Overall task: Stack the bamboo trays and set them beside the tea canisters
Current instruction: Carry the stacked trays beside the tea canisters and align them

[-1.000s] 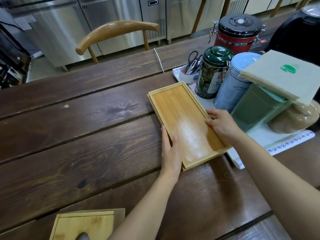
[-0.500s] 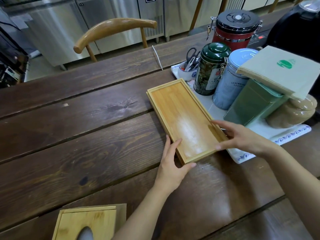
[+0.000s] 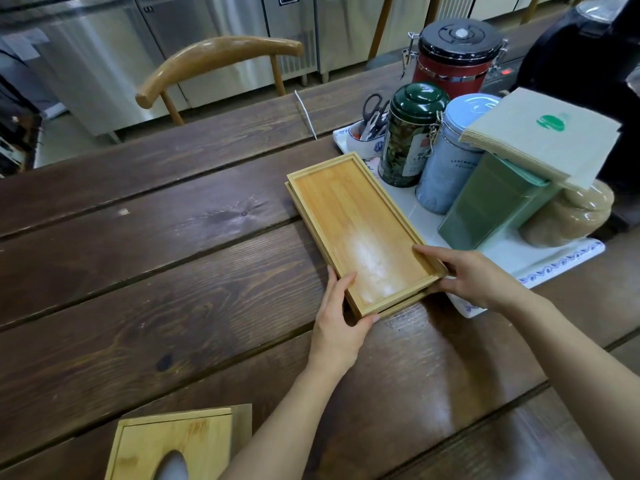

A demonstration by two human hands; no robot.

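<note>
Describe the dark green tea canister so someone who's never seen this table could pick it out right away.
On the dark wooden table, find the white patterned tray at the right, crowded with containers beside the bamboo trays. The dark green tea canister stands at its near-left, beside a cup of scissors. Unlike the pale blue canister next to it, it has a domed dark green lid and a leafy label.

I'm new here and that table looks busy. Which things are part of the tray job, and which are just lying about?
Part of the job:
bamboo trays
tea canisters
left hand
right hand

Just lying about:
scissors
stack of paper napkins
wooden tissue box
chair
</note>
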